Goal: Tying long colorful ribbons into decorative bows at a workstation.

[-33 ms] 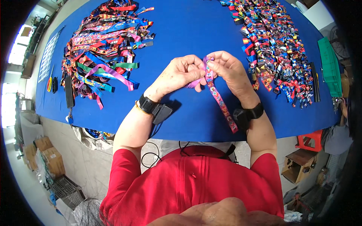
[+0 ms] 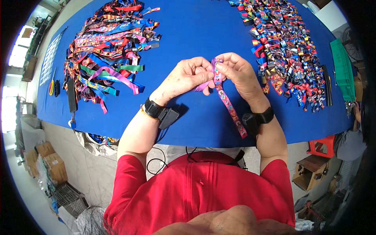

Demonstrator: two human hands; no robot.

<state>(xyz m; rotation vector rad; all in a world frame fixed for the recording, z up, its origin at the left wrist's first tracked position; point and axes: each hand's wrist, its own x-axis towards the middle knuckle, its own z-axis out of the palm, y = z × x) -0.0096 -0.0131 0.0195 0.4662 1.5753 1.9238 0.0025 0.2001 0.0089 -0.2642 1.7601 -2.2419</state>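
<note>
Over the near middle of the blue table, a pink and purple printed ribbon (image 2: pixel 228 103) is pinched between both hands. My left hand (image 2: pixel 190 75) is closed on its purple side, where a plain stretch juts out beneath the fingers. With thumb and forefinger, my right hand (image 2: pixel 239 73) grips the folded top. The printed length hangs down toward the table's near edge, below my right wrist. A loose heap of long colourful ribbons (image 2: pixel 105 41) lies to the left. On the right, dense rows of shorter, looped printed ribbons (image 2: pixel 288 49) cover the cloth.
Both heaps lie on the blue-covered table (image 2: pixel 188 31). Something yellow-handled (image 2: pixel 51 87) lies at its left edge, near a white grid (image 2: pixel 50 58). A green crate (image 2: pixel 342 70) stands at the right edge. A red stool (image 2: pixel 322 146) and cardboard boxes (image 2: pixel 55 166) are on the floor.
</note>
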